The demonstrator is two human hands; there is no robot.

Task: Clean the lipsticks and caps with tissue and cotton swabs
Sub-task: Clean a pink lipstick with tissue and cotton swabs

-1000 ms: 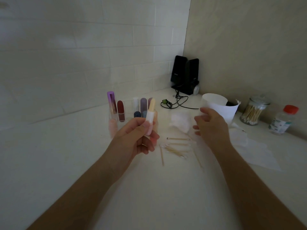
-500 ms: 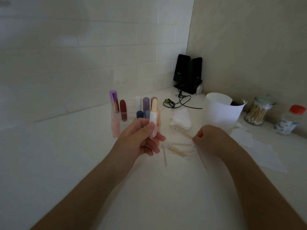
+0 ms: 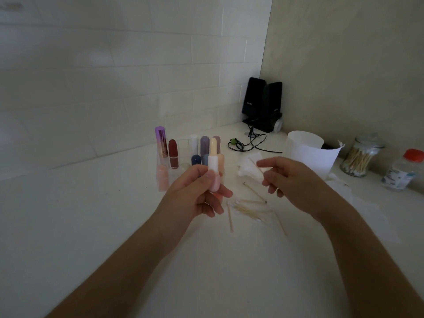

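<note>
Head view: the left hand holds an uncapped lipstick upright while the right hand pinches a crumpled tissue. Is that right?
Not quite. The right hand pinches a cotton swab, not a tissue. The crumpled tissue lies on the counter beyond it, as the head view shows. The left hand does hold the uncapped lipstick upright.

Motion blurs the right hand (image 3: 291, 180), leaving the cotton swab (image 3: 255, 164) in its fingers faint. The left hand (image 3: 195, 196) hides the base of the lipstick (image 3: 213, 164).
</note>
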